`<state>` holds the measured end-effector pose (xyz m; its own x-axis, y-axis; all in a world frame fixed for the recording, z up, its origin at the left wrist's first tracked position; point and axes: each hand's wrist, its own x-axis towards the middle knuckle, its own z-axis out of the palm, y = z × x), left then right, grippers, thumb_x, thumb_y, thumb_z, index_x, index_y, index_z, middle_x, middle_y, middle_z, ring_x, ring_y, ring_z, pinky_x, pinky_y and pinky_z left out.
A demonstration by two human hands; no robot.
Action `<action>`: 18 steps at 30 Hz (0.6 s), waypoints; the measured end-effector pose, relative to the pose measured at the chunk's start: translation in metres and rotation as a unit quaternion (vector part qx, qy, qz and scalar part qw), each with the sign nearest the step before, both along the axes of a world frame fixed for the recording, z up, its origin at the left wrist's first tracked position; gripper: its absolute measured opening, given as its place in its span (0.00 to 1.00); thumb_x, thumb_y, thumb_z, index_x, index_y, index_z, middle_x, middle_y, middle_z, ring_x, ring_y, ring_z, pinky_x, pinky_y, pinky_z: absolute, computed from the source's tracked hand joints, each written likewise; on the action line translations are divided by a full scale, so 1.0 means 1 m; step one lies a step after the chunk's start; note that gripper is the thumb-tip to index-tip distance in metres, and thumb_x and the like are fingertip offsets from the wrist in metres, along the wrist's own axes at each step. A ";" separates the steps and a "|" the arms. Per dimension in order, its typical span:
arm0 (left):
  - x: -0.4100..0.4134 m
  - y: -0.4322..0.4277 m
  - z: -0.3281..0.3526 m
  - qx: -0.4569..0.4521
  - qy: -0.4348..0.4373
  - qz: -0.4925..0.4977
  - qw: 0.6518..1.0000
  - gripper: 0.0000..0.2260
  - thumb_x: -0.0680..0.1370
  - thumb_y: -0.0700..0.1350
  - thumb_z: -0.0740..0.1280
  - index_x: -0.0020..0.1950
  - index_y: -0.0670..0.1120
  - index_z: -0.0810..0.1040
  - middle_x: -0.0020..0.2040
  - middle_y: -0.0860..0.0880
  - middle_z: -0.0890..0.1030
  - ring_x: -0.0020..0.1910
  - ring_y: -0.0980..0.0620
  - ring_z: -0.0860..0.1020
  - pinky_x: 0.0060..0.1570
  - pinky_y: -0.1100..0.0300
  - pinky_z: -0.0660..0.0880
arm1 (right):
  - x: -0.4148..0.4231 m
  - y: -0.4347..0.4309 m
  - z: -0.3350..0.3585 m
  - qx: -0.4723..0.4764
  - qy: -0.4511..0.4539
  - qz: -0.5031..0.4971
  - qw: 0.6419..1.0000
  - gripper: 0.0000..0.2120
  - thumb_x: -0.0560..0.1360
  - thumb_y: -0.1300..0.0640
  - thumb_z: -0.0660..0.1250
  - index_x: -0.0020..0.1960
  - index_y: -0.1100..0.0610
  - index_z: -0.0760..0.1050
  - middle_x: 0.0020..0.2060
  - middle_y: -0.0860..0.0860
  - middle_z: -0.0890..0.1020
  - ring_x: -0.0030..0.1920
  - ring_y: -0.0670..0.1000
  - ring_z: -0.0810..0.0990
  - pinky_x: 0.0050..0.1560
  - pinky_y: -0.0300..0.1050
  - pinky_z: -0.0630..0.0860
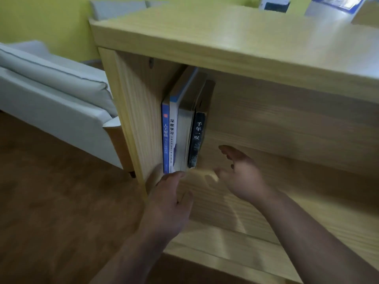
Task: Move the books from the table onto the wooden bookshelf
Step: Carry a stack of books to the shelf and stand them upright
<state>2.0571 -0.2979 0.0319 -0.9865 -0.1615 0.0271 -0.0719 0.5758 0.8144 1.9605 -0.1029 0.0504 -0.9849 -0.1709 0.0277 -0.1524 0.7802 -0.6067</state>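
Two bare forearms are seen nearest the camera, reaching toward the shelf. The left hand is held palm-down with its fingers extended and straight; the tips are recorded at the lower front edge of the books, and contact cannot be confirmed because of blur. The right hand is held open with the palm turned left, its fingers relaxed and spread, and nothing is gripped.

Four books are found standing upright and pressed together on a board of the wooden bookshelf, set against its left side wall, directly under the top board. From left to right are noted a blue book, a white book, a book with its page edges outward and a dark book. The right hand is positioned just right of the dark book, apart from it.

A pale sofa is observed left of the bookshelf, on a brown wooden floor, with a yellow wall behind.
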 end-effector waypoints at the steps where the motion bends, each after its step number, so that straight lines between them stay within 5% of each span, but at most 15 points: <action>1: 0.004 -0.002 0.003 -0.004 -0.007 -0.005 1.000 0.22 0.79 0.52 0.67 0.73 0.56 0.70 0.59 0.64 0.66 0.59 0.63 0.67 0.58 0.63 0.66 | 0.006 0.002 0.003 0.017 -0.010 0.009 1.000 0.31 0.75 0.46 0.70 0.77 0.49 0.67 0.73 0.50 0.74 0.71 0.52 0.74 0.68 0.49 0.75; 5: 0.021 -0.011 0.010 -0.035 -0.005 -0.026 0.999 0.21 0.78 0.51 0.69 0.71 0.53 0.73 0.58 0.62 0.72 0.49 0.64 0.75 0.46 0.71 0.67 | 0.031 0.014 0.009 0.046 -0.054 0.027 0.997 0.28 0.79 0.45 0.66 0.77 0.50 0.68 0.73 0.49 0.74 0.71 0.51 0.74 0.67 0.47 0.74; 9: 0.044 -0.017 0.015 -0.037 -0.042 -0.008 0.998 0.21 0.78 0.51 0.68 0.71 0.51 0.74 0.66 0.53 0.77 0.56 0.58 0.74 0.52 0.60 0.70 | 0.063 0.024 0.010 0.049 -0.097 0.035 0.993 0.24 0.80 0.48 0.67 0.75 0.53 0.71 0.70 0.50 0.77 0.68 0.51 0.76 0.63 0.44 0.73; 14: 0.087 -0.039 0.021 -0.041 -0.084 -0.055 0.994 0.16 0.79 0.49 0.67 0.66 0.51 0.78 0.62 0.52 0.79 0.56 0.56 0.77 0.54 0.59 0.73 | 0.111 0.034 0.009 0.042 -0.139 0.051 0.988 0.19 0.81 0.51 0.67 0.70 0.54 0.76 0.63 0.49 0.82 0.58 0.49 0.81 0.55 0.40 0.73; 18: 0.131 -0.051 0.021 0.002 -0.143 -0.007 0.990 0.11 0.78 0.43 0.70 0.59 0.54 0.78 0.55 0.54 0.79 0.58 0.52 0.77 0.51 0.67 0.72 | 0.153 0.039 0.006 0.023 -0.169 0.050 0.984 0.17 0.80 0.52 0.67 0.67 0.52 0.78 0.60 0.47 0.83 0.58 0.47 0.82 0.54 0.37 0.72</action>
